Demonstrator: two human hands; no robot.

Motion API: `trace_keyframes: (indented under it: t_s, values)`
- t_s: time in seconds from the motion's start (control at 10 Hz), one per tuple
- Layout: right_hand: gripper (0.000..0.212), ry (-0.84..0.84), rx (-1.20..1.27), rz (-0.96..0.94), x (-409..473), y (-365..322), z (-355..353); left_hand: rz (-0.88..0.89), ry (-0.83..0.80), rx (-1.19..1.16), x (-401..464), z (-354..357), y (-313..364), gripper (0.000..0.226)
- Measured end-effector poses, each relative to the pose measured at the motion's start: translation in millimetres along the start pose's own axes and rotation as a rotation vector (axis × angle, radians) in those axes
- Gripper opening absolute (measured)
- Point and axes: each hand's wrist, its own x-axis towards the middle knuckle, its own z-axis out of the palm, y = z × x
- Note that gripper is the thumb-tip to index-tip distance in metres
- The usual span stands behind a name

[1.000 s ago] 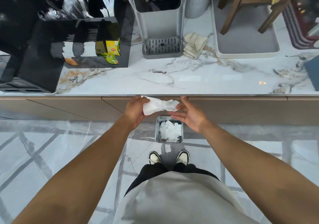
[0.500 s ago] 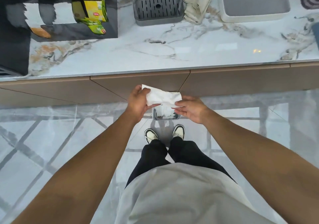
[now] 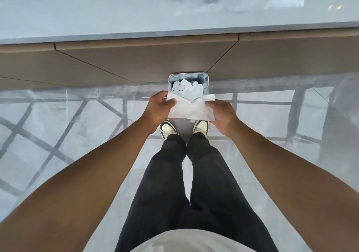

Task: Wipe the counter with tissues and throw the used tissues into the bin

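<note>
A white tissue (image 3: 191, 108) is stretched between both hands, just above the near rim of the small grey bin (image 3: 207, 82). My left hand (image 3: 158, 107) pinches its left edge and my right hand (image 3: 223, 115) grips its right edge. The bin stands on the floor against the cabinet front and holds several crumpled white tissues (image 3: 186, 89). The marble counter (image 3: 136, 9) fills the top of the view.
Brown cabinet fronts (image 3: 136, 61) run under the counter edge. My two shoes (image 3: 168, 130) stand right before the bin on the glossy marble floor (image 3: 58, 135). A dark reflection lies on the floor at the far right.
The view has tilted down, so the counter's appliances left the frame. Both hands brought the tissue lower and spread it flatter over the bin's near rim.
</note>
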Motion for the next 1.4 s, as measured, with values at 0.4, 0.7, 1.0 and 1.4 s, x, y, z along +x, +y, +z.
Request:
trace_keyframes:
  t_s: [0.4,0.7,1.0,1.4]
  values:
    - [0.038,0.160,-0.435,-0.304,124.4,43.0,-4.3,-0.025,0.237,0.070,108.5,23.1,-70.0,0.012]
    - [0.020,0.133,-0.576,-0.370,193.1,55.4,-3.6,-0.025,0.252,0.076,166.5,43.5,-109.2,0.005]
    - [0.012,0.207,-0.710,-0.478,211.7,59.4,8.6,-0.068,0.204,0.078,182.9,57.5,-118.7,0.016]
    - [0.036,0.218,-0.730,-0.451,181.1,43.0,-2.3,0.005,0.247,0.363,155.8,50.4,-87.0,0.049]
